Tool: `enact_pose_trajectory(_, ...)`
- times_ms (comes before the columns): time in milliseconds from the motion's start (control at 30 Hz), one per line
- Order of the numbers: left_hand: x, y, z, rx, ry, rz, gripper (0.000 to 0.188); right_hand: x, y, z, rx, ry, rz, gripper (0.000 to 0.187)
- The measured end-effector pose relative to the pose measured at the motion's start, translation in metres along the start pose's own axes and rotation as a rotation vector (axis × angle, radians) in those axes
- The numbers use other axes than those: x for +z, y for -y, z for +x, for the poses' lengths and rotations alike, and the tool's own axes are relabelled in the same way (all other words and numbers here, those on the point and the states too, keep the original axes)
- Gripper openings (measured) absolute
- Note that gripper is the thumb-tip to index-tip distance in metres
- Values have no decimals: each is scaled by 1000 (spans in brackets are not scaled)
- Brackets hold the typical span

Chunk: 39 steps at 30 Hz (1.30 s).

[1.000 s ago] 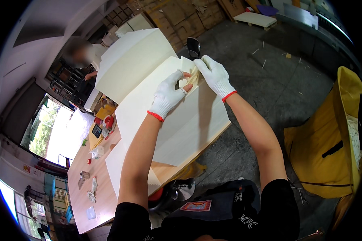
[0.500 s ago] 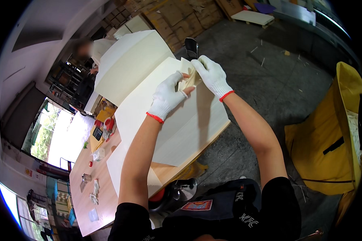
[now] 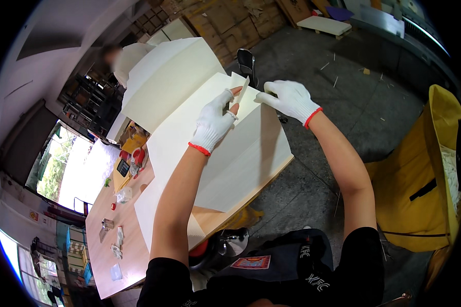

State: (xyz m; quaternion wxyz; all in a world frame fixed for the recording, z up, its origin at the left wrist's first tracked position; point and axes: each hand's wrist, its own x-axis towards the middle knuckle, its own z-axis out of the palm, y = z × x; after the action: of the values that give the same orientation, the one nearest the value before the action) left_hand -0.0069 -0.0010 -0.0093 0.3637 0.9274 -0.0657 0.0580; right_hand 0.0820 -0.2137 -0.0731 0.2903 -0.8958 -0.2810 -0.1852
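Cream paper sheets lie on the wooden table, ahead of the person, spread nearly to the table's right edge. At their far end, a narrow paper flap sticks up from the surface.

Left hand, white knit glove with red cuff, bare thumb and forefinger tips: at the flap, digits bent and a bit apart; can't tell if paper is pinched. Right hand, same glove type: fingers curled, fingertips by the sheets' far right corner; can't tell if it grips the edge.

Beyond, left of the flap: big bent cream sheet stack, raised above the lower sheets. Left side of table: dark calculator near red items, silver metal cup, crumpled white gloves.

Further out: black chair past the far corner, yellow sack on the right, white pallet on dark floor, cardboard boxes at back. Another person in a pale top, behind the raised stack.
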Motion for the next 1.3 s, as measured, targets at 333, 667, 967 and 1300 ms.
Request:
enact_pose_trajectory(333, 0, -4, -4, 54, -10, 71, 49, -14, 19, 27, 71, -42, 221, 44)
enact_pose_trajectory(667, 1, 9, 4, 93, -66, 41, 33, 9, 30, 26, 291, -55, 451, 44)
enact_pose_trajectory(967, 3, 5, 2, 125, -9, 157, 45, 26, 25, 18, 345, -168, 729, 45)
enact_pose_trajectory(1300, 1, 2, 0, 64, -57, 151, 49, -1, 14, 14, 344, -100, 351, 58)
